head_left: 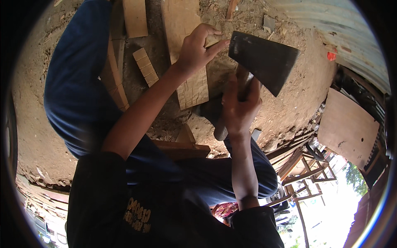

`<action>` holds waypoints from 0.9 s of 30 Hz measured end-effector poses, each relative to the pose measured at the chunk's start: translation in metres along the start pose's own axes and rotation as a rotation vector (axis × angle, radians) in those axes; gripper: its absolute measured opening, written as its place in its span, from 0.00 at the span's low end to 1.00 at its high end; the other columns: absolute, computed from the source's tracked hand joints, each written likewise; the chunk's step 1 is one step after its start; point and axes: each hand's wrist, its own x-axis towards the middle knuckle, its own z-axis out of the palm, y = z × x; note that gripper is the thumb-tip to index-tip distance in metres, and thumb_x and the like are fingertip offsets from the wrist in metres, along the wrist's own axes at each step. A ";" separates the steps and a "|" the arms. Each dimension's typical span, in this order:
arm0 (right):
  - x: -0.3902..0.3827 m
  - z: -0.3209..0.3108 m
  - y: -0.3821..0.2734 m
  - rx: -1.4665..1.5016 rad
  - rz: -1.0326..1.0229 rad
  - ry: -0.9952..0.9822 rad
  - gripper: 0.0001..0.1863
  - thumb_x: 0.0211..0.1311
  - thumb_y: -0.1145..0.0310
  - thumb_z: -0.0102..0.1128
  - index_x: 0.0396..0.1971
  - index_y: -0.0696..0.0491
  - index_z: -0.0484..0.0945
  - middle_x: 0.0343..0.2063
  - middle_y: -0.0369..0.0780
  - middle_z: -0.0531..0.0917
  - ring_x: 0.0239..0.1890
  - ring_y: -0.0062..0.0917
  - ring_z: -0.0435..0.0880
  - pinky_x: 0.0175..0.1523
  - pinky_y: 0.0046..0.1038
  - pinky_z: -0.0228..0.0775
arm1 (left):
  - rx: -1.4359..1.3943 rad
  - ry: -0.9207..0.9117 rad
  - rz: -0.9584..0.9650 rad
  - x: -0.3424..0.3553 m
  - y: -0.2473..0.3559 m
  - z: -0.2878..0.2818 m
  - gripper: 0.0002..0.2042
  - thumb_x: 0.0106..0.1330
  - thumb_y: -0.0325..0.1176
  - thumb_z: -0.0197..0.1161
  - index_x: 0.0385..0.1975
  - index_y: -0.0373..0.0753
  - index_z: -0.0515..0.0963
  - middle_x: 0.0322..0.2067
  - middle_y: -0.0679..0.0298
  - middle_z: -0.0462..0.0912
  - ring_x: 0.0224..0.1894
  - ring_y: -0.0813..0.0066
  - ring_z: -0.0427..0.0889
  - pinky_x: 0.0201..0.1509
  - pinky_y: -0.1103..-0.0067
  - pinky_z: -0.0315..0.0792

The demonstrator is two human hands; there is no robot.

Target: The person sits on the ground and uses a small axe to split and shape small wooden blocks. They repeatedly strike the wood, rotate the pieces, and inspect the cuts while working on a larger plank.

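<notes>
My right hand (241, 103) is wrapped round the wooden handle of a hatchet (264, 56). Its wide, dark, flared blade is raised above the ground, and the handle's butt shows below my fist. My left hand (196, 47) is beside the blade's left edge, thumb and forefinger apart. The thumb tip is at the blade's corner; whether it touches I cannot tell. Beneath my left hand lies a long pale plank (192, 93) with chop marks on its near end. A short notched wood block (145, 66) lies to the left of my left forearm.
More boards (135, 18) lie at the upper left, and a wood offcut (182, 149) is near my legs. Corrugated sheeting (331, 20) rises at the upper right. A plywood sheet (347, 124) and a wooden frame (308, 173) stand at the right. Bare dirt surrounds the planks.
</notes>
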 end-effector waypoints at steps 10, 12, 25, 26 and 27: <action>0.015 0.014 0.002 -0.141 -0.223 -0.014 0.15 0.68 0.69 0.65 0.48 0.62 0.75 0.20 0.35 0.79 0.21 0.12 0.73 0.24 0.19 0.64 | 0.023 -0.019 -0.149 0.002 0.002 -0.001 0.18 0.63 0.39 0.74 0.42 0.33 0.76 0.37 0.55 0.84 0.41 0.60 0.88 0.42 0.73 0.80; 0.011 0.015 0.002 -0.016 -0.135 0.050 0.16 0.69 0.69 0.64 0.50 0.62 0.74 0.20 0.35 0.79 0.20 0.12 0.73 0.24 0.19 0.64 | 0.038 0.045 -0.109 0.006 0.001 -0.001 0.19 0.63 0.40 0.74 0.42 0.32 0.76 0.36 0.54 0.84 0.41 0.61 0.87 0.42 0.73 0.80; -0.040 0.008 0.050 0.268 0.421 -0.036 0.09 0.74 0.67 0.57 0.36 0.58 0.72 0.18 0.35 0.76 0.15 0.15 0.74 0.19 0.21 0.66 | -0.028 -0.136 -0.277 0.014 0.008 -0.012 0.25 0.58 0.38 0.77 0.47 0.37 0.69 0.36 0.62 0.81 0.41 0.79 0.81 0.45 0.80 0.76; -0.043 0.008 0.057 0.299 0.452 -0.045 0.11 0.73 0.66 0.58 0.37 0.60 0.73 0.17 0.36 0.76 0.15 0.16 0.74 0.20 0.22 0.65 | -0.031 -0.207 -0.339 0.018 0.007 -0.016 0.24 0.58 0.36 0.76 0.47 0.38 0.69 0.36 0.63 0.80 0.41 0.79 0.80 0.45 0.79 0.76; -0.047 0.008 0.065 0.333 0.485 -0.046 0.13 0.72 0.65 0.59 0.38 0.62 0.73 0.16 0.37 0.76 0.15 0.17 0.74 0.20 0.24 0.64 | -0.033 -0.287 -0.398 0.024 0.009 -0.019 0.23 0.57 0.34 0.75 0.46 0.39 0.69 0.35 0.64 0.80 0.41 0.79 0.79 0.46 0.78 0.75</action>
